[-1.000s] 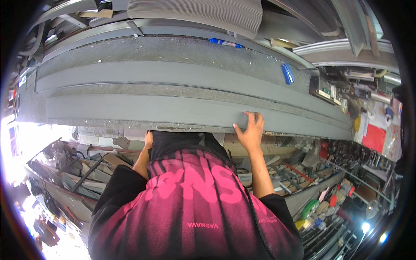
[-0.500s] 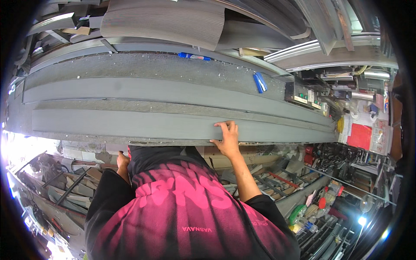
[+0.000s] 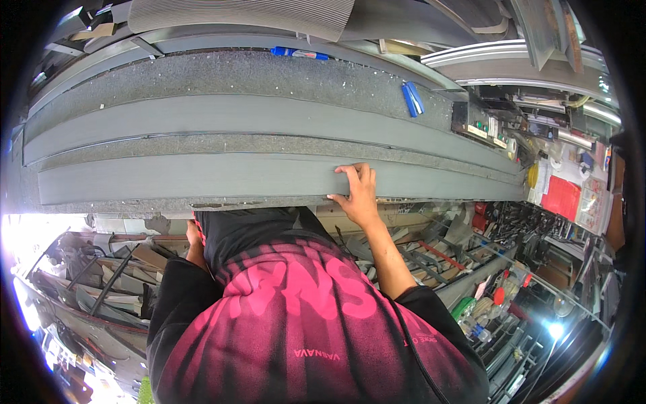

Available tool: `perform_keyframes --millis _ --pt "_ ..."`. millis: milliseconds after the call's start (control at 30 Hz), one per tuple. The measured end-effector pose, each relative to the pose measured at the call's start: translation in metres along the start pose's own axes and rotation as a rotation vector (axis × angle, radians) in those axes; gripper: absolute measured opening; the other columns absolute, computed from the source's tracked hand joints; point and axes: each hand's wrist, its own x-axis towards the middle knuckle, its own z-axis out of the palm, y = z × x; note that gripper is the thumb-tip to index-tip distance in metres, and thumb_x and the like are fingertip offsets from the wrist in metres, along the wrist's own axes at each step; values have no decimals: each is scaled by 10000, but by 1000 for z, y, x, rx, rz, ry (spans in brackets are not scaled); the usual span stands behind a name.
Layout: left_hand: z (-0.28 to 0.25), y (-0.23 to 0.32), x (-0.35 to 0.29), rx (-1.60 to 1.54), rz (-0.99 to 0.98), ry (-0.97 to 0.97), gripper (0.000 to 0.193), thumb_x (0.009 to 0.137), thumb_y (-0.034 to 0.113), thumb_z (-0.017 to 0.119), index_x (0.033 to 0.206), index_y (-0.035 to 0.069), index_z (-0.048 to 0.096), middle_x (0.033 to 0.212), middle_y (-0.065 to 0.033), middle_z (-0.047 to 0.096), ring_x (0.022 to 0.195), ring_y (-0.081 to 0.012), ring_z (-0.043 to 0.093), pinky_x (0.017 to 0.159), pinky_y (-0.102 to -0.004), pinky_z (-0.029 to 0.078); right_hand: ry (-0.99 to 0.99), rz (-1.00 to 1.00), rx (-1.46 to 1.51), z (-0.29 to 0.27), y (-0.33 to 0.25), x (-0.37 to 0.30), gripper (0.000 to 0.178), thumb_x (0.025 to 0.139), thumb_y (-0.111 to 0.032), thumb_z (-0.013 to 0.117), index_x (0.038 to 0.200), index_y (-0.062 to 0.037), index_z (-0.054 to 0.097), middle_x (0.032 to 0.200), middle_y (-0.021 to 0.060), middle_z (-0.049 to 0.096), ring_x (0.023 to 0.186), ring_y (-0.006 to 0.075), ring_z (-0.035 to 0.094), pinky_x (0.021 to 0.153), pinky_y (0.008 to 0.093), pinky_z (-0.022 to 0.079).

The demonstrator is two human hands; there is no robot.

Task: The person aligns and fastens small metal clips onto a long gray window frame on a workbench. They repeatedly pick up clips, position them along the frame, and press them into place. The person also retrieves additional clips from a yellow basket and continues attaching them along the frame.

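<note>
A long flat grey strip (image 3: 202, 176) lies along the near side of a grey bench (image 3: 269, 75). My right hand (image 3: 362, 195) rests on it, right of the middle. The fingers curve over its face while the thumb sits apart, close to the near edge. A second long grey strip (image 3: 256, 114) runs beside it, farther back, with a narrow gap between them. My left hand (image 3: 194, 233) hangs low by my left thigh, away from the strips. Its fingers are mostly hidden.
On the bench lie a blue marker (image 3: 299, 53) and a blue-handled tool (image 3: 412, 99). A box with green buttons (image 3: 479, 126) stands at the right end. Metal profiles and a ribbed panel (image 3: 235, 19) fill the back. Below the near edge are bins of offcuts (image 3: 114, 276).
The whole view has shifted, so the bench and strips appear higher. My right hand keeps its place on the near strip, and my left hand stays down by my thigh.
</note>
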Motion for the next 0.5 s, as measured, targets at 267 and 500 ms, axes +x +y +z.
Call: perform_keyframes --millis 267,500 --pt "-5 4 -9 33 -35 81 530 1088 391 474 1272 4 787 1357 -312 761 1318 -485 713 1063 -566 535 25 6 80 0 3 -3 751 707 -173 1032 1371 -228 686 1317 116 563 1176 366 540 1050 519 484" --pt "-19 8 -3 595 -148 107 442 1076 312 549 1190 -9 829 1300 -293 791 1270 -489 747 1024 -580 583 18 20 118 -3 6 -4 716 716 -157 1034 1351 -197 705 1307 115 550 1204 365 525 1059 499 503"
